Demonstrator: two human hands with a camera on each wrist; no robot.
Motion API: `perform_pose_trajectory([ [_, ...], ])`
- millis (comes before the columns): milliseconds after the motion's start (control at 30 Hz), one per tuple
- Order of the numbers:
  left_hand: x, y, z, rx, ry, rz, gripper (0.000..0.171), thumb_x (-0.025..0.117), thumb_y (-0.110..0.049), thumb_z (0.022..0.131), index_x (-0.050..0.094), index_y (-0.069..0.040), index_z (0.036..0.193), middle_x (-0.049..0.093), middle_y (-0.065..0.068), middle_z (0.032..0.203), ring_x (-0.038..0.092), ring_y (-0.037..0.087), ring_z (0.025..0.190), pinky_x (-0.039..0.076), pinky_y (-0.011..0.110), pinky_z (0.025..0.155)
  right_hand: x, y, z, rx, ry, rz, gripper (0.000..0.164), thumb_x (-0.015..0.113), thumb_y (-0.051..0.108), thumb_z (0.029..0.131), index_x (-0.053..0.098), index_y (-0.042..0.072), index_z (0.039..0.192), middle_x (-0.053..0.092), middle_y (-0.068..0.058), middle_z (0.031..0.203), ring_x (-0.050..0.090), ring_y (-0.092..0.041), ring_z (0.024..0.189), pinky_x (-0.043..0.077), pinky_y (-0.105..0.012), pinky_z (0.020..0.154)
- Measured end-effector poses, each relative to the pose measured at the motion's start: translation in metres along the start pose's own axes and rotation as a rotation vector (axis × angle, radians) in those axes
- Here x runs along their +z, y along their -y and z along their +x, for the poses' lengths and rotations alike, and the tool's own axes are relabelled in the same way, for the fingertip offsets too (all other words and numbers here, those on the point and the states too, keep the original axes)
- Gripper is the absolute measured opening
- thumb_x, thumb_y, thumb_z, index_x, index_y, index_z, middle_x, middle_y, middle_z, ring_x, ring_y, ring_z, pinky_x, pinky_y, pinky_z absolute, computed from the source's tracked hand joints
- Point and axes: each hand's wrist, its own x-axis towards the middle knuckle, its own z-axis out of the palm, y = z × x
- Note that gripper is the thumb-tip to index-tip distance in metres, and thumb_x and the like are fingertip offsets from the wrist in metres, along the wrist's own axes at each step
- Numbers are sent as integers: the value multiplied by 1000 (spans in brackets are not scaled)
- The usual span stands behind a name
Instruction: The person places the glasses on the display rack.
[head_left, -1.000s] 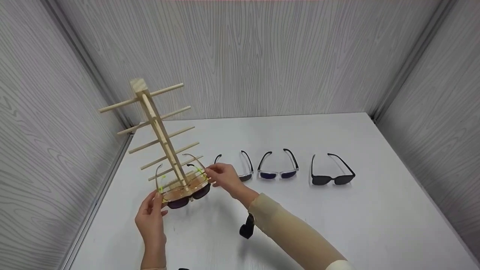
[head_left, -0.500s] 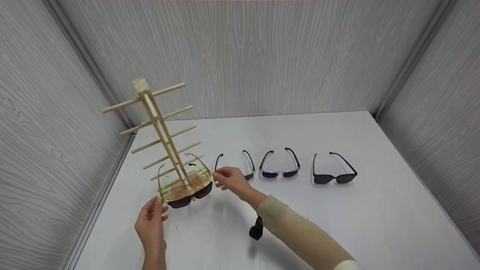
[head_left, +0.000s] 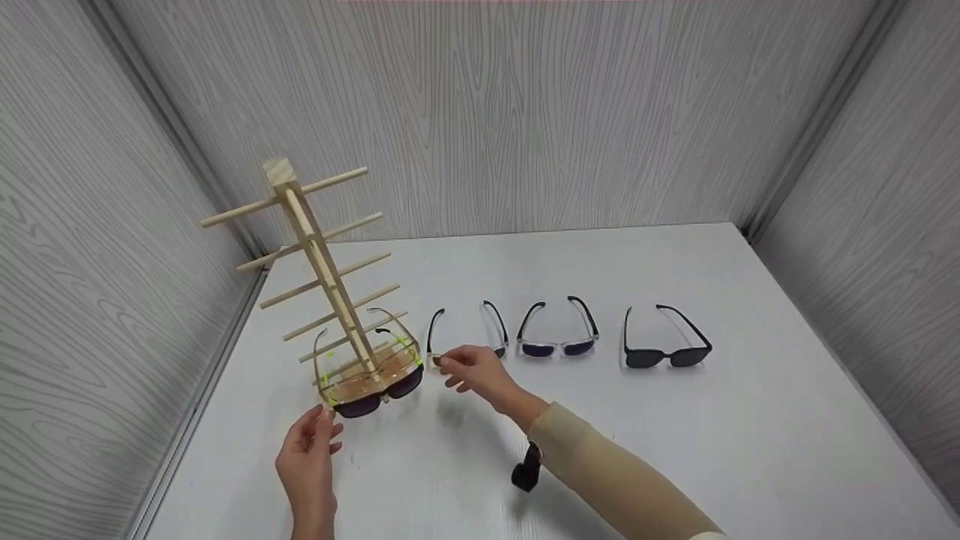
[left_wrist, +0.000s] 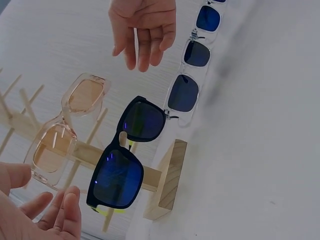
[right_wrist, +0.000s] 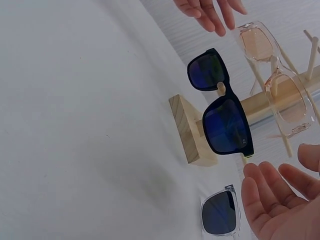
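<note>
An orange-tinted pair of sunglasses (left_wrist: 53,146) is hanging on the wooden rack (head_left: 324,268), and a dark-lensed pair (right_wrist: 226,126) is resting nearer the rack's base. The left hand (head_left: 308,454) is hovering by the orange-tinted pair's outer corner, thumb and fingers parted and gripping nothing; whether a fingertip is touching the frame, one cannot tell. The right hand (head_left: 482,376) is hanging beside the rack, its fingers loosely bent and holding nothing. Beyond it a clear-framed pair (left_wrist: 183,93) is lying partly hidden in the head view on the white table (head_left: 420,495); farther right, another clear-framed pair (head_left: 577,349) and an all-black pair (head_left: 641,359) are lying in the same row. A beige sleeve (head_left: 611,472) is covering the right forearm.
</note>
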Motion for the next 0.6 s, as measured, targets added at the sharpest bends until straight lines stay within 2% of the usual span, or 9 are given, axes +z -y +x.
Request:
perform_pose_trajectory([
  [200,4,7,-5,-14,15,24,44,56,-39,92,55,-8,123,61,10,109,59,14,88,49,16,64,-5,-33,15,11,-15,1,28,59,23,93,63,1,109,65,-18,100,66,-28,86,54,-40,73],
  [300,5,10,-7,-8,20,28,41,57,-37,92,57,-6,118,62,11,107,60,11,84,49,18,64,-8,-38,14,15,-22,4,27,58,22,93,63,1,109,66,-16,99,65,-33,89,53,-43,74],
  [400,6,13,-7,5,22,-4,40,60,-36,90,58,-3,113,62,14,103,60,13,82,50,19,62,-10,-44,12,19,-29,2,24,59,22,93,64,2,106,66,-18,98,65,-33,88,54,-43,74],
  [600,16,27,-5,-47,50,-50,42,65,-40,85,59,-5,110,62,10,97,59,16,83,50,26,60,-15,-52,7,24,-44,-3,30,60,22,92,63,-4,107,66,-17,95,66,-27,82,54,-37,70],
])
